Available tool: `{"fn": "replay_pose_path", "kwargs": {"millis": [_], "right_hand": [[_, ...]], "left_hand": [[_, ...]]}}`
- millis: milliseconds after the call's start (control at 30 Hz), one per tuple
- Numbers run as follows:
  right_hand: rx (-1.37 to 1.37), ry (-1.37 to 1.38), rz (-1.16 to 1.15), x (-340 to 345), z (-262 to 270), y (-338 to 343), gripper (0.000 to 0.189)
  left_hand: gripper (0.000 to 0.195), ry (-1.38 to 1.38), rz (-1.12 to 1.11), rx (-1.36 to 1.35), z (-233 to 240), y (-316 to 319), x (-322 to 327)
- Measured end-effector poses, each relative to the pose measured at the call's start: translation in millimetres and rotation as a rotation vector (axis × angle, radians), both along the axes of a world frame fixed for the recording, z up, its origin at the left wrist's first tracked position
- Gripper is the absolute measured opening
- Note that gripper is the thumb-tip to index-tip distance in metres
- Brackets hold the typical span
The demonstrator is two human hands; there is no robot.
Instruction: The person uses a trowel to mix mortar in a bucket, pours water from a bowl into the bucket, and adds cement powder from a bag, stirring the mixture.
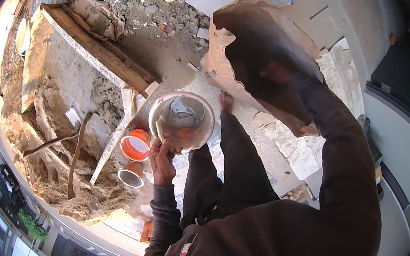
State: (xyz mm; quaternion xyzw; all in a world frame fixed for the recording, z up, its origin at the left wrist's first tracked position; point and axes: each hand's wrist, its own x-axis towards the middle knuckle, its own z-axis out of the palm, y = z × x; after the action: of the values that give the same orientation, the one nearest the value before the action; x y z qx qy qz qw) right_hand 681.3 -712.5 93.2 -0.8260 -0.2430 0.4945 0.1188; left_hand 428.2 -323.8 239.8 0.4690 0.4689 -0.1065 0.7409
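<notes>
My left hand (164, 158) grips the near rim of a round, pale tub (160, 111), thumb and fingers around its edge. Wet grey liquid or paste lies in the tub, with a shiny reflection on top. My right arm reaches into a large brown paper sack (223, 69) with a torn mouth. Inside the dark sack my right hand (276, 73) is blurred, so whether it holds anything is unclear. Shadow hides the sack's contents.
Two buckets, an orange one (135, 145) and a smaller one (131, 175), stand beside a wooden trough on legs (96, 49). Wooden tool handles (77, 159) lean over a sand heap (39, 154). Rubble (145, 19) covers the ground beyond. My bare foot (226, 101) is near the sack.
</notes>
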Motion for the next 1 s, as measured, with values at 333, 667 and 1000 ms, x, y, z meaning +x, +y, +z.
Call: {"fn": "replay_pose_path", "kwargs": {"millis": [333, 667, 1000], "right_hand": [[0.31, -0.058, -0.159, 17.2, 104.7, -5.3, 0.023], [0.115, 0.117, -0.437, 6.7, 206.3, -4.9, 0.02], [0.182, 0.074, -0.627, -11.5, 259.8, -10.3, 0.015]], "left_hand": [[0.024, -0.086, -0.012, -0.008, 8.7, 7.6, 18.4], [0.023, -0.167, -0.078, -0.01, 22.2, 9.5, 40.6], [0.022, -0.248, -0.141, -0.051, 24.7, 12.3, 58.4]]}}
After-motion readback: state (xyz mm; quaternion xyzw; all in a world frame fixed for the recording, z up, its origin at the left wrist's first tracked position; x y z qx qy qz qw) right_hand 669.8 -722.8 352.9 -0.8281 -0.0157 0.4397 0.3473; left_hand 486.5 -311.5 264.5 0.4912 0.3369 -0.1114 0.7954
